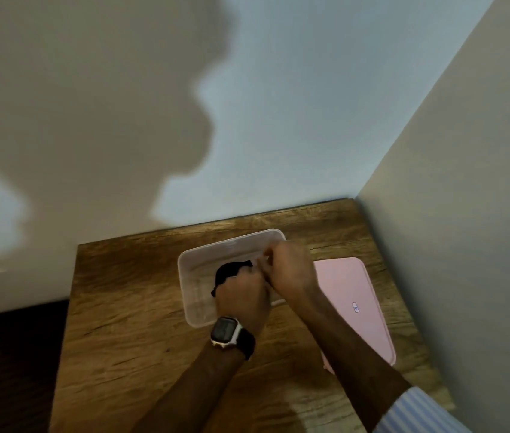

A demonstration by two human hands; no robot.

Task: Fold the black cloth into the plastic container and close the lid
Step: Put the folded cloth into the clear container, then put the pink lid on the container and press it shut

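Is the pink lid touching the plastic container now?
Cannot tell. In the head view the right hand and forearm cover the place where the pink lid nears the plastic container.

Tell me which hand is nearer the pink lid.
Right. The right hand is over the container's right side, just left of the lid. The left hand, farther left, is on the black cloth inside the container.

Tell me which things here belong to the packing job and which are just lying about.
In the job:
cloth, inside the container
container, open
pink lid, flat on the table beside it
left hand and right hand, both over the container

Just there:
watch on the left wrist
table
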